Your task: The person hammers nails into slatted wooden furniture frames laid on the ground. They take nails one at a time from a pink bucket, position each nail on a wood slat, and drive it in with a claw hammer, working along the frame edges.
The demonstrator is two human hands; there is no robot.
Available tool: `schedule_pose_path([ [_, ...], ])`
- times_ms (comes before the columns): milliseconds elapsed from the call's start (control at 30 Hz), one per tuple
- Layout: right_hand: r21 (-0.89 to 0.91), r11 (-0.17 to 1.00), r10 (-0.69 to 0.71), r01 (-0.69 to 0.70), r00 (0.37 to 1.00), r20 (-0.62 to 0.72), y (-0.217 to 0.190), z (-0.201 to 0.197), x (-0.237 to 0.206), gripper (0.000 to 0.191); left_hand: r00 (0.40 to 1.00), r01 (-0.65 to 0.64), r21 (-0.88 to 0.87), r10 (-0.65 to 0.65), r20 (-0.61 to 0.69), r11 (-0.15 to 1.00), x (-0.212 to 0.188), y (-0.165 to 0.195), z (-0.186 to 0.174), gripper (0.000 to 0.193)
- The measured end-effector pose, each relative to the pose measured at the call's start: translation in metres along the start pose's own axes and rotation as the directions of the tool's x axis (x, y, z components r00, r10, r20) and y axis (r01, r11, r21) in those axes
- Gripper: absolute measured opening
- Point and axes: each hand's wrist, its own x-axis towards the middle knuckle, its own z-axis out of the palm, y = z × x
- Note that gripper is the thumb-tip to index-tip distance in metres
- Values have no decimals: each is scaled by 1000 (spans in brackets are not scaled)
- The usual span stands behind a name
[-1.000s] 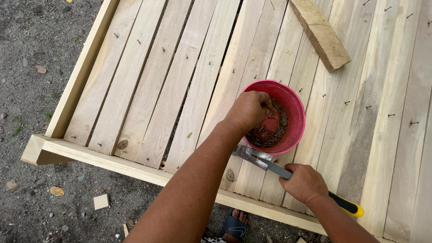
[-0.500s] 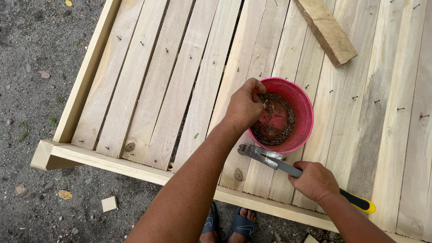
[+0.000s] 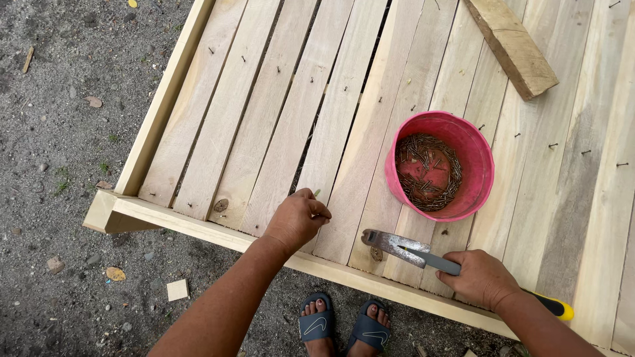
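Nail positioning on a slatted wooden frame.

The left hand [image 3: 299, 219] rests on a slat [image 3: 344, 132] near the frame's near edge rail [image 3: 198, 225], fingers [image 3: 317, 210] pressed together, apparently pinching a small nail; the nail itself is too small to confirm. The right hand [image 3: 481, 277] closes its fingers around the hammer [image 3: 423, 254], head laid flat on the slats for ready use. The pink bucket of nails [image 3: 440, 165] stands just beyond, within reach. A loose wood block [image 3: 512, 46] lies farther off.

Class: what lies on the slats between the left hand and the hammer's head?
In the head view, only bare wooden slats lie between left hand and hammer.
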Motion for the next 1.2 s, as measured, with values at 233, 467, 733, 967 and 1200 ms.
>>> schedule_pose_path([
  [233,-105,994,-33,34,999,16,-16,-1,-12,27,984,-19,-132,42,174,991,-13,-18,33,12],
  [467,-136,989,-62,59,998,-23,-16,2,-13,27,964,-224,-1,222,143,975,-13,-24,48,14],
  [733,-139,988,-67,61,997,-38,-16,3,-14,27,948,-305,47,299,110,951,-11,-30,52,12],
  [967,-145,987,-68,65,998,-16,-16,2,-13,28,932,-355,103,344,113,929,-13,-28,52,10],
  [1200,-71,996,-53,54,998,20,-12,7,-13,30,941,-288,108,260,216,952,-9,-22,46,7],
])
